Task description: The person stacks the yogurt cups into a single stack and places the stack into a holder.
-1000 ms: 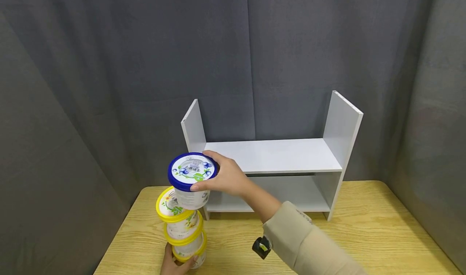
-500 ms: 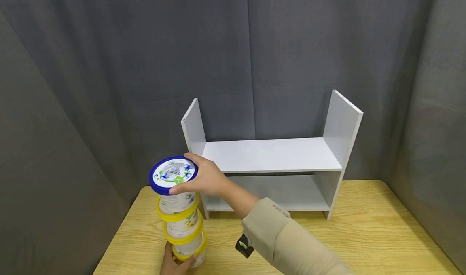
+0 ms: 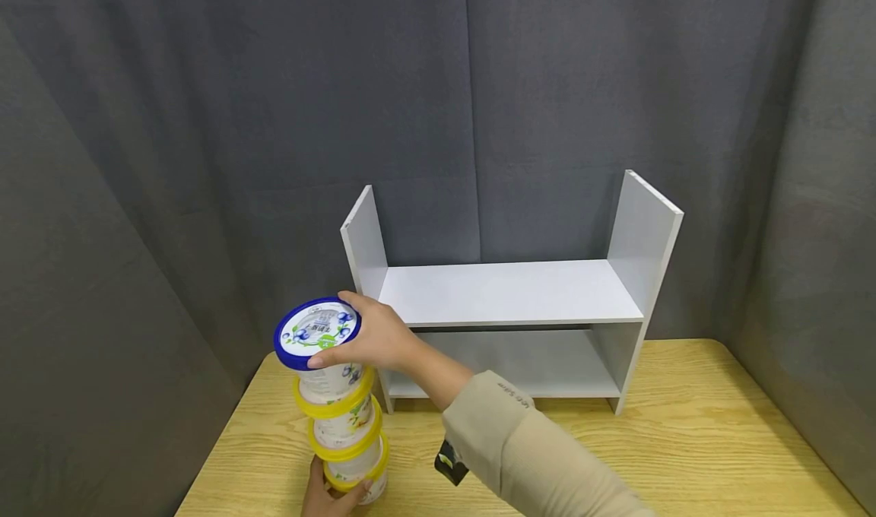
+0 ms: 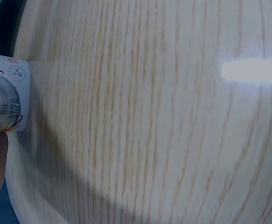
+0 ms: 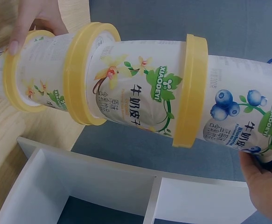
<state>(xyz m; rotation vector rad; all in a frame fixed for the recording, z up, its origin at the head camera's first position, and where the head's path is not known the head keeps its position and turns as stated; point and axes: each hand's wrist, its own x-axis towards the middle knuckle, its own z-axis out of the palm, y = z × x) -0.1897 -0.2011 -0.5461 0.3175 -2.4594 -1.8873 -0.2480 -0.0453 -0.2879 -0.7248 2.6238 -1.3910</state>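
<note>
Blue-lidded tub (image 3: 318, 340) was gripped by the right hand (image 3: 376, 338) on top of the stack; the bottom tub (image 3: 356, 477), near the table's (image 3: 684, 441) front left corner, was clasped by the left hand (image 3: 327, 496) for steadiness.

At the lower left of the head view, the tall stack of tubs (image 3: 340, 410) stands close to the shelf's (image 3: 509, 296) left wall, with only a thin gap between them. The right arm (image 3: 520, 448) crosses in front of the shelf's lower left part. The top board and the table (image 3: 718, 433) at lower right are open.
</note>
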